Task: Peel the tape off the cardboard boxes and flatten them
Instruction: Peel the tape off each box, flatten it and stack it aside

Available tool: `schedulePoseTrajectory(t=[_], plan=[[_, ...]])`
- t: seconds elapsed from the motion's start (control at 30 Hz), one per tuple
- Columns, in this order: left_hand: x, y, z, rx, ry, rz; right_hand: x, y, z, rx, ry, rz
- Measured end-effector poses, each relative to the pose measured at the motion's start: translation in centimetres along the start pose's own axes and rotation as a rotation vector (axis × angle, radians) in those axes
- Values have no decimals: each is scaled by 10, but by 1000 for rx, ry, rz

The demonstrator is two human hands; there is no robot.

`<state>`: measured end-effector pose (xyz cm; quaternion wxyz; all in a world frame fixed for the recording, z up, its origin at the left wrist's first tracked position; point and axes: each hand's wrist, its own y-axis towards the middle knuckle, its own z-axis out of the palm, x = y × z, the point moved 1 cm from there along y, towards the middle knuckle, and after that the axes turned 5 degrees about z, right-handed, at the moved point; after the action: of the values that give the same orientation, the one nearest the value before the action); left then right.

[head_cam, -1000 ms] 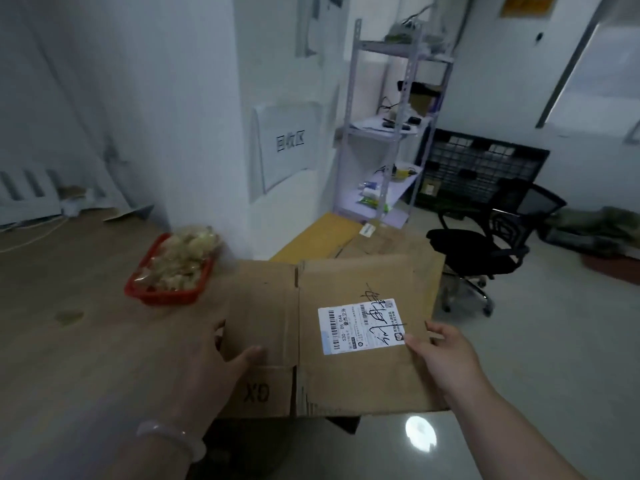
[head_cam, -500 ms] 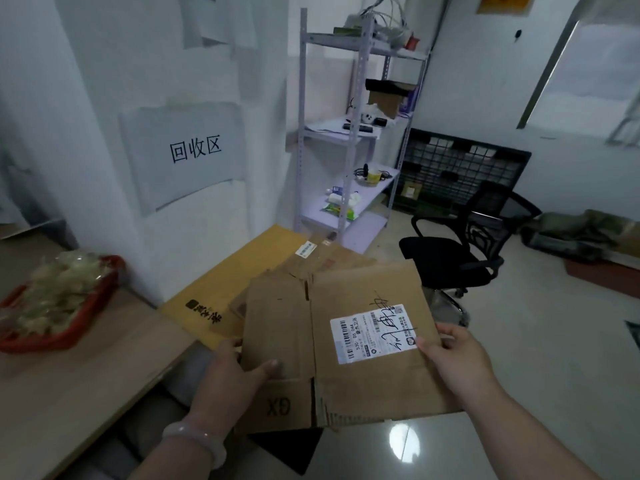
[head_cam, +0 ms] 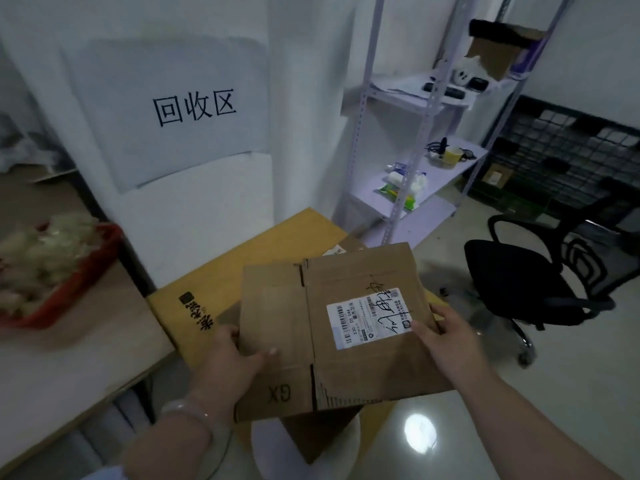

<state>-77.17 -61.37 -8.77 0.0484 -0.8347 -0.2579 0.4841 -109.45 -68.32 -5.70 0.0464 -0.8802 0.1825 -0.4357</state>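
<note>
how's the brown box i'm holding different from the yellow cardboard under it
The brown box is held up by the left hand and right hand; the yellow cardboard lies below, by the wall. The brown box carries a white shipping label with black scrawl; the yellow cardboard shows a black printed logo. Both look like flattened cardboard.

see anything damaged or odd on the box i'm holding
The flattened box, held by the left hand and right hand, has a torn strip with exposed corrugation along its near edge. Its white label is scrawled over in black pen. Nothing else stands out.
</note>
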Motion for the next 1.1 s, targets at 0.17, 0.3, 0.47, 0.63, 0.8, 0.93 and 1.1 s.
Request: schedulePoseTrajectory(t=[0.17, 0.3, 0.47, 0.63, 0.8, 0.93, 1.1], plan=[[0, 8, 34, -115, 30, -96, 6, 75, 14, 116, -93, -101], [-8, 4, 76, -221, -22, -201, 7, 133, 18, 254, -279, -201], [-19, 0, 112, -288, -35, -324, 9, 179, 25, 311, -434, -389], [-19, -16, 127, -237, 172, -340, -10, 202, 30, 311, -671, -485], [-21, -37, 118, -291, 387, -260, 16, 184, 48, 359, -633, -740], [-27, -58, 88, -477, 623, -153, 60, 119, 84, 618, -657, -1047], [-22, -101, 25, -649, 840, -101, 110, 9, 116, 703, -709, -1416]])
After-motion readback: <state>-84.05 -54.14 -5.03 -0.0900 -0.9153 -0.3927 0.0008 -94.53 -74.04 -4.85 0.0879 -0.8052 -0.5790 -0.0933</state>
